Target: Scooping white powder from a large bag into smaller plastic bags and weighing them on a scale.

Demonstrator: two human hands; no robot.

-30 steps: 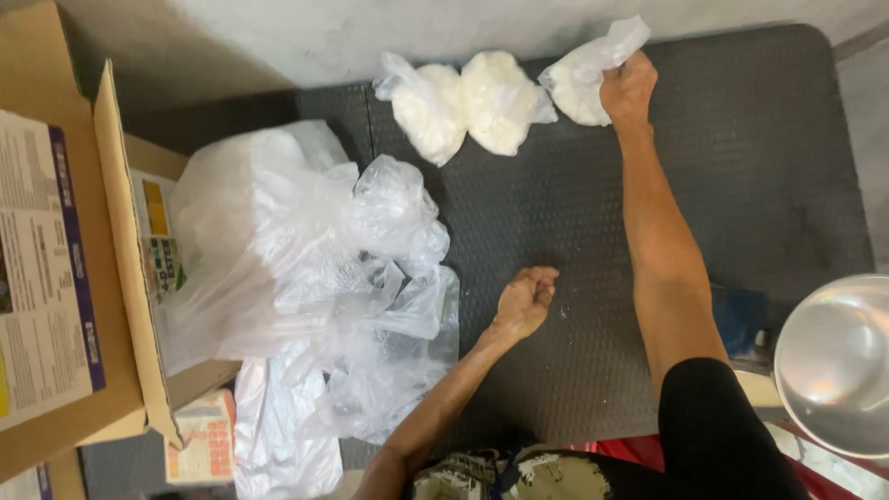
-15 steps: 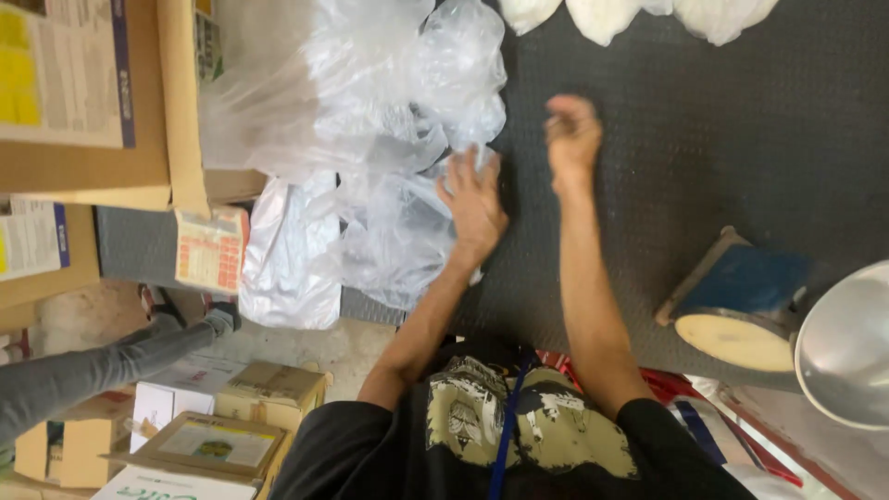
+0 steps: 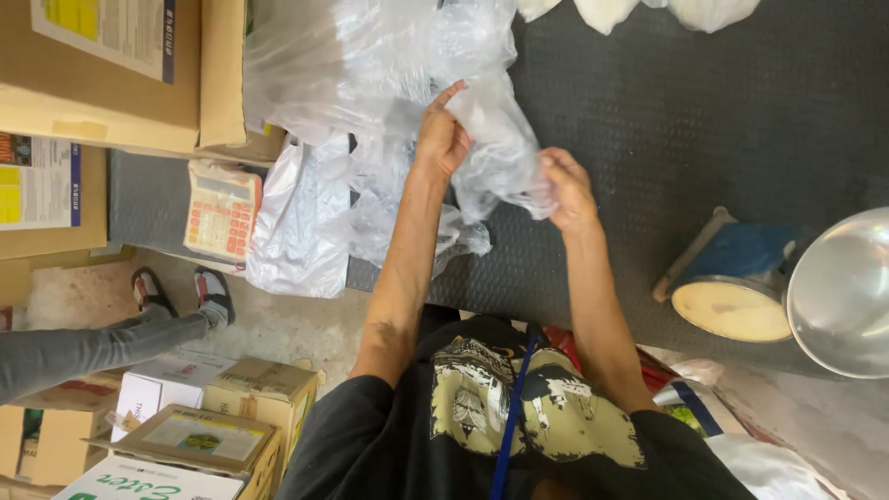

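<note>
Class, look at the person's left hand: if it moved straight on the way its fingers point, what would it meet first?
Probably the clear plastic bag that the left hand already touches; depth beyond is unclear.

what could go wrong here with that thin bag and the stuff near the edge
1. Both hands, left hand and right hand, pinch one thin clear bag; pulled apart hard, the film may tear.
2. The bag pile overlaps the bag in hand, so extra bags could lift with it.
3. The calculator and loose bags hang over the mat's near edge, above a person's feet; a tug on the pile might knock them off.
</note>
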